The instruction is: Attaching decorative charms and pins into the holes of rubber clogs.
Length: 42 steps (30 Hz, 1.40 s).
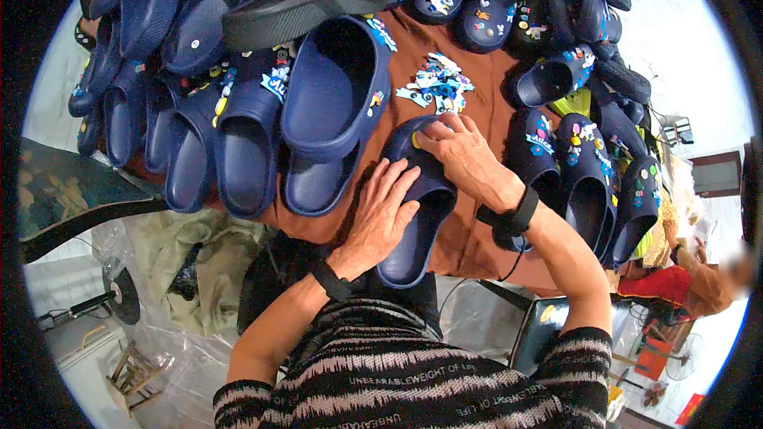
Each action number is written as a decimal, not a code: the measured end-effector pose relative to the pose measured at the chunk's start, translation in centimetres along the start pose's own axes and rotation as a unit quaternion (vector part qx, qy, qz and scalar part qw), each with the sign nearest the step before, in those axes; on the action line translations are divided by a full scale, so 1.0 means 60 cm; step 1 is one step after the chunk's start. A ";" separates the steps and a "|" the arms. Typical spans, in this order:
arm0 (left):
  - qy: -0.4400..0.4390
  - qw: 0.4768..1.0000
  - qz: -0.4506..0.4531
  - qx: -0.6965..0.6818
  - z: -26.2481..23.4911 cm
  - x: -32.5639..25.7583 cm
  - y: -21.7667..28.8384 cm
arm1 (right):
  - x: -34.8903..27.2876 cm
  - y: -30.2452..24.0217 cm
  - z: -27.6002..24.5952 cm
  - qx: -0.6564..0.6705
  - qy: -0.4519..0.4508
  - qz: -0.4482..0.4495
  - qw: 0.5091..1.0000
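Bracing the navy clog (423, 226) at the near edge of the surface (491, 71) with our spread left hand (380, 210), we curl our right hand (459, 152) beside a yellow charm (416, 140), its grip unclear; steady, square pressing seems best.

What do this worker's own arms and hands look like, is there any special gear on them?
The left hand and right hand wear no gloves. Each wrist has a plain black band: left band, right band. The forearms are uncovered; the short sleeves are black with jagged pale stripes.
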<state>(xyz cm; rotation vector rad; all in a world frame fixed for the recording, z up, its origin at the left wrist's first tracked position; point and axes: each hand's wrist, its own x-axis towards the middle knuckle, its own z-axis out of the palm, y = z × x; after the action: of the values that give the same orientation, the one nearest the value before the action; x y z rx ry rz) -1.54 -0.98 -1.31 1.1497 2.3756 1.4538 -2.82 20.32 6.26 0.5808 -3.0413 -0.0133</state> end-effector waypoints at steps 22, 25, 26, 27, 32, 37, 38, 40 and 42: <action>0.004 1.000 0.011 0.009 0.003 0.002 -0.001 | 0.029 0.015 0.022 -0.001 0.056 -0.022 0.998; 0.002 1.000 0.008 0.011 0.002 0.001 0.002 | 0.029 0.014 0.024 -0.008 0.052 -0.020 0.998; -0.002 1.000 0.009 0.012 0.001 0.001 0.001 | 0.027 0.015 0.023 -0.005 0.053 -0.017 0.998; 0.002 1.000 0.009 0.017 0.002 0.000 -0.001 | 0.024 0.017 0.021 0.007 0.045 -0.022 0.999; 0.001 1.000 0.015 0.023 0.002 0.003 -0.004 | 0.003 0.014 0.017 0.039 0.044 -0.007 0.998; 0.006 0.999 0.019 0.034 0.001 0.004 -0.005 | 0.000 0.025 0.032 0.074 0.034 0.021 0.996; 0.003 0.999 0.022 0.036 0.000 0.006 -0.004 | 0.002 0.032 0.033 0.075 0.037 0.025 0.996; 0.010 0.999 0.023 0.041 0.000 0.003 -0.001 | 0.006 0.041 0.036 0.159 0.045 0.029 0.986; 0.010 0.999 0.023 0.040 -0.001 0.004 0.001 | 0.013 0.042 0.038 0.172 0.050 0.041 0.983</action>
<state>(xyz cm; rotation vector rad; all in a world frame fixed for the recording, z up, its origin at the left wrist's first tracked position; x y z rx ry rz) -1.71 -0.83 -1.18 1.2219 2.4574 1.4018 -4.55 22.36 4.05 0.4545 -2.9817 0.5377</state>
